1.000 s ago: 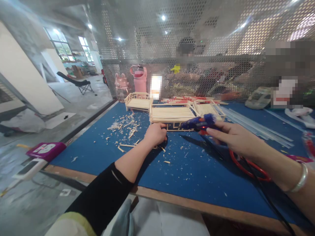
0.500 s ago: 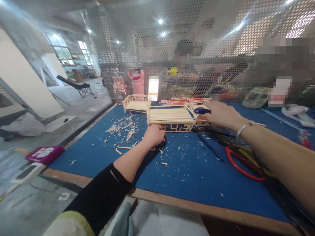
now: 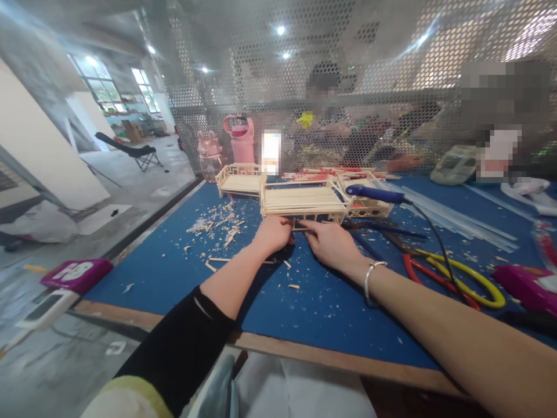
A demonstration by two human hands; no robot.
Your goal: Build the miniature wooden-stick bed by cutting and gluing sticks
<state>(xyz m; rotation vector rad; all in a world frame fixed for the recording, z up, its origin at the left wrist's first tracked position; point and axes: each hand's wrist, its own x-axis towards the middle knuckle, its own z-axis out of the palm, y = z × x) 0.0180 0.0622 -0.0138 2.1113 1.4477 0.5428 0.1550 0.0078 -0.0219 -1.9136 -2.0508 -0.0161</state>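
Observation:
A model bed-like frame of pale thin wooden sticks (image 3: 300,200), with a slatted top and lattice front, stands on the blue table. At its front left corner, my left hand (image 3: 274,233) is closed, fingers gripping the lower front lattice. My right hand (image 3: 333,242) holds the same front lattice just to the right, thumb and index finger pinched close to it. The fingertips of both hands are partly hidden. Behind my right hand, a blue-handled corded tool (image 3: 376,194) lies across a smaller stick frame (image 3: 369,206).
Another stick frame (image 3: 241,180) adjoins at left, near pink bottles (image 3: 241,142). Wood scraps (image 3: 221,223) litter the blue mat. Red-tipped sticks (image 3: 322,173) lie behind; pliers with red and yellow handles (image 3: 474,287) and clear strips (image 3: 461,217) lie right. A perforated screen (image 3: 261,87) stands behind.
My right hand has let go of the blue-handled tool, leaving it on the right-hand frame, and moved left and down to the front lattice. My left hand has stayed in place.

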